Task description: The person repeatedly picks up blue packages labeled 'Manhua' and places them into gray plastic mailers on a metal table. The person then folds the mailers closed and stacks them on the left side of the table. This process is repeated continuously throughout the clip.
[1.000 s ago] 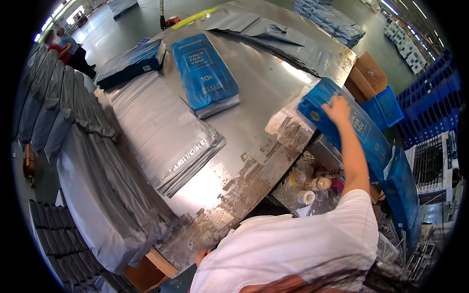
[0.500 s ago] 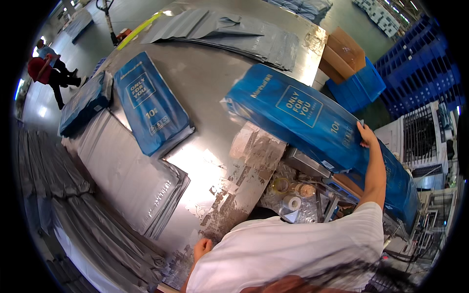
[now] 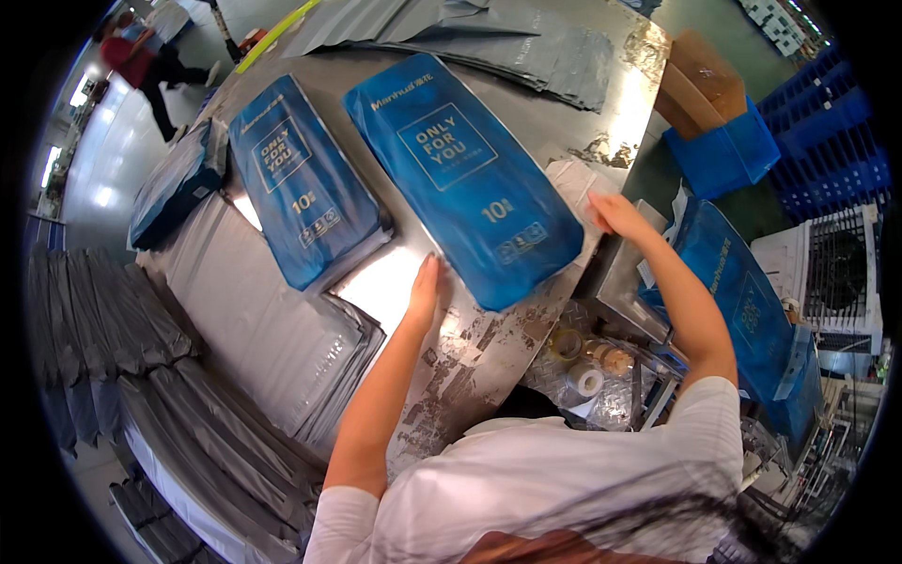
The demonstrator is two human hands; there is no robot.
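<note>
A large blue plastic-wrapped package point(image 3: 465, 188) with pale print lies on the metal table in front of me. Along its lower left edge, my left hand point(image 3: 426, 289) is held flat, fingers stretched out, at or very near the wrap. On the other side, my right hand point(image 3: 615, 216) is open beside the package's right edge, with a small gap showing between them. A second blue package point(image 3: 310, 183) lies to the left, partly over a stack of grey plastic bags point(image 3: 272, 320). Neither hand grips anything.
Another blue package point(image 3: 178, 183) sits at the table's left edge, and one more point(image 3: 742, 301) stands right of my right arm. Grey bags point(image 3: 526, 56) cover the far side. Tape rolls point(image 3: 584, 379) lie below the table edge. A cardboard box point(image 3: 705, 85) sits in a blue crate point(image 3: 723, 155).
The blue package has moved left and now lies flat on the table. My right hand has left its end, and my left hand has reached forward to its left edge.
</note>
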